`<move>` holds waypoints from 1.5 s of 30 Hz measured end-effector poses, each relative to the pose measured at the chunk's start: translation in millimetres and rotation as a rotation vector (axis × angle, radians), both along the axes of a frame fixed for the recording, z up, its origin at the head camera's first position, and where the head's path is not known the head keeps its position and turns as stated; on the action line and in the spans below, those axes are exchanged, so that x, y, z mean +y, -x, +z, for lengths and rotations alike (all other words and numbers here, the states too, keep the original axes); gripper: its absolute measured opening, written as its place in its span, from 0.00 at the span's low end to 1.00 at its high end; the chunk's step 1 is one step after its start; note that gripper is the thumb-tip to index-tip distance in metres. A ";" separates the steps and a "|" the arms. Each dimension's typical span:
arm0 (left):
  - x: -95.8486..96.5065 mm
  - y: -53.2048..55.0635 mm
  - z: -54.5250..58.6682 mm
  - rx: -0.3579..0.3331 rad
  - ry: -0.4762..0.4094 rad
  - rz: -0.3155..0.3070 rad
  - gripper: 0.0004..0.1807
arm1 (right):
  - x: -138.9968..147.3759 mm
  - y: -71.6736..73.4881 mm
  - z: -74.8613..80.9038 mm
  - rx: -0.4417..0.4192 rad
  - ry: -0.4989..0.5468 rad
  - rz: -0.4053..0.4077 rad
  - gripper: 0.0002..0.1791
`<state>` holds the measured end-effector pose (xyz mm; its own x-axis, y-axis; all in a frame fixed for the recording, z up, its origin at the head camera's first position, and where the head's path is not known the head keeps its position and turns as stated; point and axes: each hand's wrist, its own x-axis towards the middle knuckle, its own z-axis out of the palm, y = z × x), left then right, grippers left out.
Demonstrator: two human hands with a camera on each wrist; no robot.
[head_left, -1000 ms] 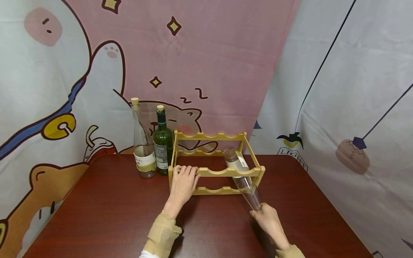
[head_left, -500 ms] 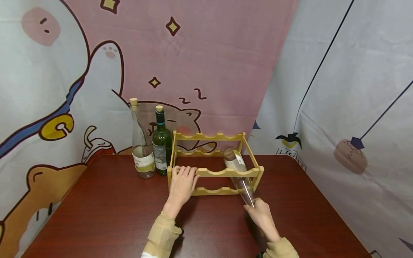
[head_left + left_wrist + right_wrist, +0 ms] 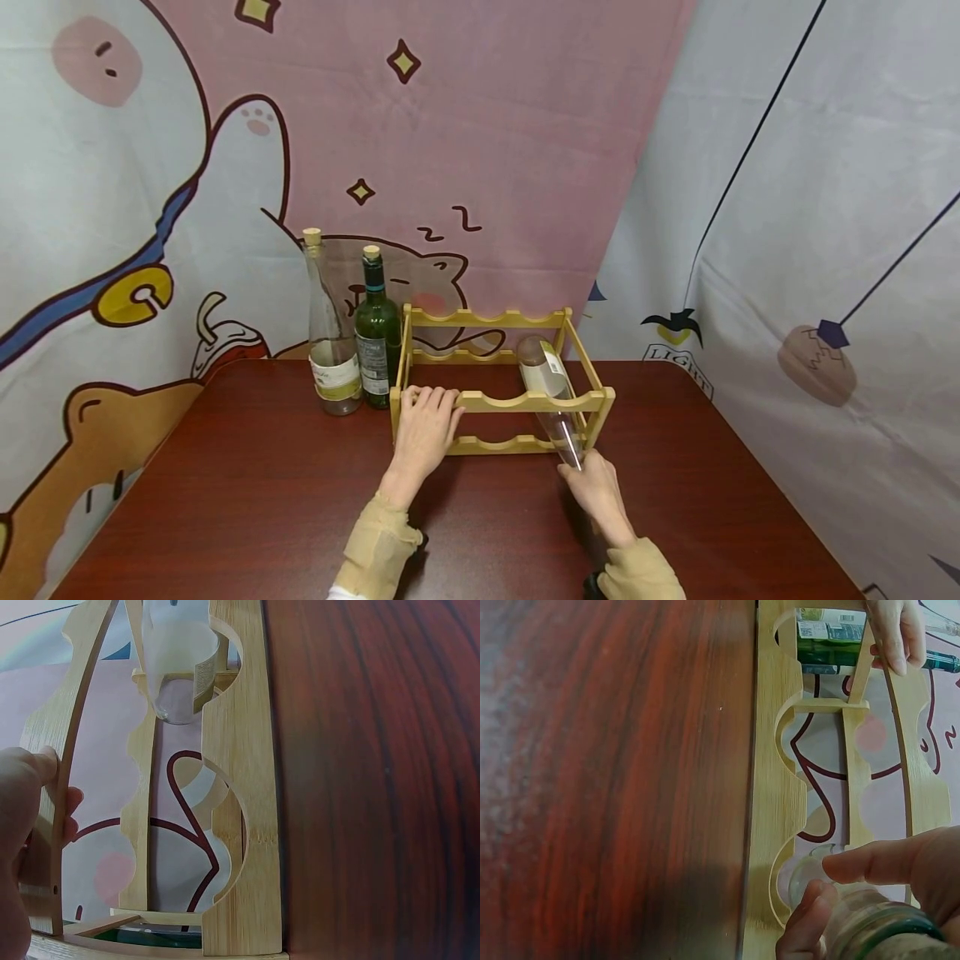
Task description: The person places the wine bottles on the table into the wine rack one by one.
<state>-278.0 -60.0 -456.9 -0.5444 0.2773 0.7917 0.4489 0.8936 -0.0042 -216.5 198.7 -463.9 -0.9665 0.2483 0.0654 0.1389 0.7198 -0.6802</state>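
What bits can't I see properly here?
Head view: the tip of the held clear bottle, hidden by the right hand.
Left wrist view: the held clear bottle's neck, cut off by the top edge.
Left wrist view: fingers of the left hand, partly behind the wooden rack.
Head view: print on the green bottle, too small.
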 end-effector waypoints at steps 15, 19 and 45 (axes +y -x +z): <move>-0.2 0.3 0.2 0.010 0.005 0.001 0.12 | -2.2 13.1 1.7 0.031 -0.017 -0.001 0.13; -0.7 0.7 0.0 0.009 0.004 0.001 0.12 | -3.0 17.1 2.1 0.023 -0.021 -0.007 0.15; -0.2 0.8 -1.4 0.002 0.007 0.000 0.13 | -11.4 35.5 -4.7 0.025 0.085 -0.018 0.15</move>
<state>-278.8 -60.2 -458.3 -0.5426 0.2824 0.7911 0.4487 0.8936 -0.0113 -252.1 187.2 -468.6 -0.9602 0.2709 0.0673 0.1333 0.6570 -0.7420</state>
